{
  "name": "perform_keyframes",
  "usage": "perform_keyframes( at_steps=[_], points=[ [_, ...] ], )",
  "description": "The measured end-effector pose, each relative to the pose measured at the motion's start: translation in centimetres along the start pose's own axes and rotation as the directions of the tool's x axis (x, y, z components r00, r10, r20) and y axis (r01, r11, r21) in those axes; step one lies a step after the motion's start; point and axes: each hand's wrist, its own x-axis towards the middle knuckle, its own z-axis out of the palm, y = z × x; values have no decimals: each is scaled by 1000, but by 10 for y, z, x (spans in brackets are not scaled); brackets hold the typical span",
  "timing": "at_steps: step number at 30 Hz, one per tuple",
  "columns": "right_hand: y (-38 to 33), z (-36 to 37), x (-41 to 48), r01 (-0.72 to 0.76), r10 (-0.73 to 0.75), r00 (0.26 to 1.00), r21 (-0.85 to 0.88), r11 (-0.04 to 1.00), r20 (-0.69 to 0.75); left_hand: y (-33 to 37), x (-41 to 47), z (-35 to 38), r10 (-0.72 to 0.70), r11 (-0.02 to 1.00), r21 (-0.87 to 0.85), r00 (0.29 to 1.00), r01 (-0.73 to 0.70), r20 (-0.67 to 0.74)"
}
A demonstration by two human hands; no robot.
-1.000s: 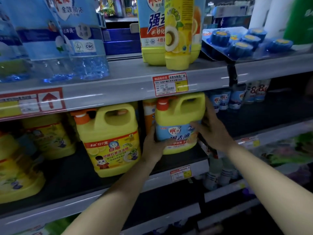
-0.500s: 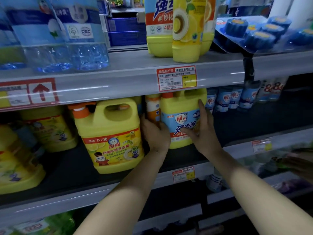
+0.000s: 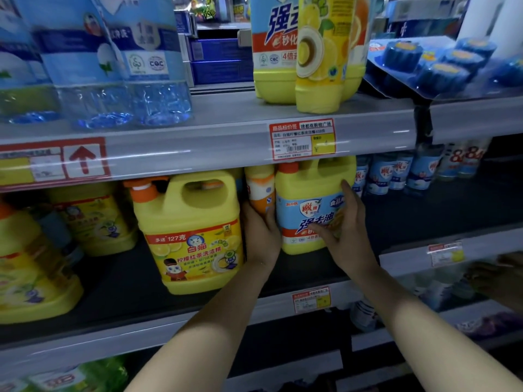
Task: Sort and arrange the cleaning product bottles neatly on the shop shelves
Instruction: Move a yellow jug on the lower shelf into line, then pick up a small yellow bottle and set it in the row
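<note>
Both forearms reach up and forward to the dark middle shelf [image 3: 127, 278]. The right hand [image 3: 346, 233] lies flat on the front right of a yellow plastic handled jug with a blue label [image 3: 305, 210]. Its fingers are straight and spread, forefinger pointing up and thumb across the label, pressing rather than clasping. The left hand [image 3: 261, 233], back to the camera, is at the jug's left edge below a slim orange-and-white bottle [image 3: 259, 188]. Its fingertips are hidden, so its grip cannot be told. Left of that hand stands a larger yellow jug with an orange cap [image 3: 192, 230].

Handled jug [image 3: 311, 210] on middle shelf [image 3: 119, 284] — pump jug [image 3: 192, 236] left (slim bottle [image 3: 259, 190] between).
</note>
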Motion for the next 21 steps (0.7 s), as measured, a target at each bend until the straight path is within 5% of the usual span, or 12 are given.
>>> perform_keyframes(
  at_steps=[5,12,16,19,21],
  points=[
    [-2,2,-1,-28,28,1000,21,999,-11,2,-21,-10,90,993,86,993,-83,-75],
    [-7,3,-5,-42,41,999,0,999,-24,9,-38,-19,80,997,-2,996,-80,-33],
    [-12,8,-13,44,-57,994,-146,988,-89,10,-48,-26,117,993,-21,993,-116,8],
    [-36,6,-15,217,-221,975,-101,971,-36,13,-59,-32,153,987,-61,986,-150,60],
    [-60,4,-15,262,-268,959,76,962,88,17,-66,-37,182,980,-96,981,-175,70]
  ],
)
